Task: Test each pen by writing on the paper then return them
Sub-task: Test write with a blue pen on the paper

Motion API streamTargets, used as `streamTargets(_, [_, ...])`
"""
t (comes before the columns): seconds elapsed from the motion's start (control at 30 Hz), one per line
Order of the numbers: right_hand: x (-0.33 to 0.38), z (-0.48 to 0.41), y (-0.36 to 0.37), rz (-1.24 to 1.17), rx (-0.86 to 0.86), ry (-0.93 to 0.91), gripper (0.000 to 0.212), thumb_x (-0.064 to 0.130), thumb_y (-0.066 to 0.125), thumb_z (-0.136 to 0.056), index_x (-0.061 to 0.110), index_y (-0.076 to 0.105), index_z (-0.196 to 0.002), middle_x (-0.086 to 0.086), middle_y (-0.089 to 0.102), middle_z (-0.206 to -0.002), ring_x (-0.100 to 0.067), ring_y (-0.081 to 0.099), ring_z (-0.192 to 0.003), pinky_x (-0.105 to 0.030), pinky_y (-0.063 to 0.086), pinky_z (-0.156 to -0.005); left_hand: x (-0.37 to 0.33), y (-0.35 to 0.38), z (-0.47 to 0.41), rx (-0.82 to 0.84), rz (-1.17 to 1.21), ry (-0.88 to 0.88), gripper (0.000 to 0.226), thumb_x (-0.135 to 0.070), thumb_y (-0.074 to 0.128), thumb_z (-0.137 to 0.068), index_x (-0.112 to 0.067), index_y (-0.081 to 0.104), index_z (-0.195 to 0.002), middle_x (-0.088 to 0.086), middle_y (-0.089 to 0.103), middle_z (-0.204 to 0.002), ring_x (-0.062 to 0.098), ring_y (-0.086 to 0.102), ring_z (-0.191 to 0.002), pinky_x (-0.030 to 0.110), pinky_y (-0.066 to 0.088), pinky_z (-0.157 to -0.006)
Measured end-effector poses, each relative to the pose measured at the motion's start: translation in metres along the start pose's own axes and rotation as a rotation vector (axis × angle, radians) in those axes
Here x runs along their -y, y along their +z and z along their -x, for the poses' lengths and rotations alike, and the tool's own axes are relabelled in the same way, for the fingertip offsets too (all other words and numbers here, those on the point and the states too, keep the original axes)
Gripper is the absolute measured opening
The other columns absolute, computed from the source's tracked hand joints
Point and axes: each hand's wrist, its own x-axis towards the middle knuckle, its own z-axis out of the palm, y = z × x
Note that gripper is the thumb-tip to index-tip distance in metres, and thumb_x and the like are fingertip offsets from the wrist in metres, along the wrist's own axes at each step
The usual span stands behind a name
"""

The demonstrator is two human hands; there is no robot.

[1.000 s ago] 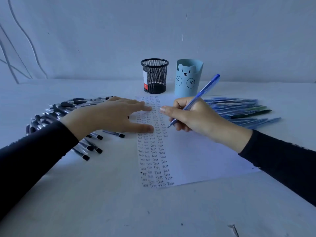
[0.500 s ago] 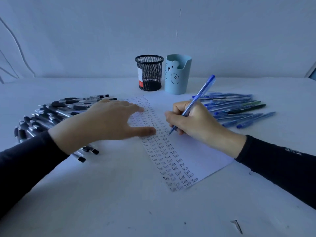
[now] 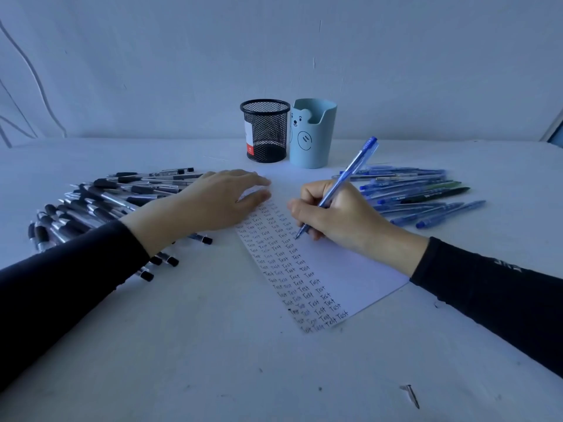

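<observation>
A white sheet of paper (image 3: 344,269) lies on the table, its left part filled with columns of the word "Test". My right hand (image 3: 338,216) grips a blue pen (image 3: 347,175) in a writing hold, with the tip touching the paper beside the rightmost column. My left hand (image 3: 213,202) lies flat with straight fingers on the paper's upper left corner. A pile of black pens (image 3: 100,199) is spread out to the left, partly under my left forearm. Several blue pens (image 3: 423,193) and a green one lie to the right.
A black mesh pen cup (image 3: 265,130) and a light blue bear-faced cup (image 3: 313,134) stand at the back centre, against the wall. A small nail or screw (image 3: 412,394) lies near the table's front right.
The paper has turned so its lower end swings right. My left hand moved up toward the paper's top corner. The pen tip came down onto the paper.
</observation>
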Motion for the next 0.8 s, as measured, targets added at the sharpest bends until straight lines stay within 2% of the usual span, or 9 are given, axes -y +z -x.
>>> streamTargets(0.07, [0.001,0.001,0.000,0.013,-0.022,-0.005,0.038,0.014,0.063,-0.092,-0.004,0.047,-0.063,-0.020,0.058,-0.057,-0.008,0.050,-0.044,-0.017,0.041,-0.048,0.002,0.002,0.000,0.033,-0.024,-0.002,0.054,-0.056,0.027,-0.098,-0.036,0.033,-0.148,-0.007,0.028,-0.158,0.015,0.029,-0.143,0.034,0.021,-0.115])
streamTargets(0.13, [0.002,0.002,0.000,0.042,-0.055,-0.006,0.038,0.014,0.063,-0.091,-0.003,0.048,-0.061,-0.024,0.060,-0.061,-0.010,0.051,-0.045,-0.017,0.041,-0.048,0.003,0.003,0.001,0.057,-0.036,-0.027,0.057,-0.057,0.025,-0.099,-0.034,0.027,-0.151,-0.009,0.021,-0.160,0.014,0.023,-0.146,0.034,0.018,-0.118])
streamTargets(0.3, [0.002,0.004,0.000,0.103,-0.091,-0.017,0.038,0.015,0.065,-0.089,0.005,0.048,-0.056,-0.020,0.059,-0.056,-0.008,0.051,-0.042,-0.016,0.040,-0.047,0.004,0.006,0.003,0.037,-0.067,-0.073,0.060,-0.060,0.021,-0.097,-0.036,0.022,-0.152,-0.013,0.017,-0.160,0.012,0.021,-0.146,0.040,0.023,-0.118])
streamTargets(0.43, [0.001,0.003,-0.001,0.117,-0.100,-0.024,0.038,0.015,0.066,-0.088,0.001,0.048,-0.057,-0.022,0.061,-0.059,-0.008,0.051,-0.043,-0.018,0.042,-0.049,0.002,0.005,0.007,0.026,-0.096,-0.095,0.058,-0.059,0.021,-0.097,-0.038,0.021,-0.152,-0.015,0.017,-0.160,0.011,0.021,-0.146,0.041,0.029,-0.115])
streamTargets(0.6, [0.004,0.003,0.001,0.114,-0.069,-0.008,0.037,0.016,0.066,-0.089,0.002,0.051,-0.057,-0.009,0.058,-0.048,-0.005,0.044,-0.038,-0.014,0.034,-0.043,-0.001,0.003,0.009,0.014,-0.117,-0.103,0.057,-0.059,0.020,-0.098,-0.039,0.021,-0.151,-0.015,0.017,-0.160,0.012,0.022,-0.146,0.040,0.032,-0.113])
streamTargets(0.8, [0.003,0.005,0.003,0.101,-0.056,-0.021,0.039,0.014,0.067,-0.089,0.008,0.048,-0.055,-0.004,0.053,-0.045,-0.005,0.050,-0.038,-0.017,0.040,-0.044,-0.002,0.004,0.010,0.006,-0.113,-0.104,0.057,-0.058,0.020,-0.098,-0.039,0.021,-0.152,-0.015,0.017,-0.160,0.012,0.021,-0.146,0.040,0.031,-0.113])
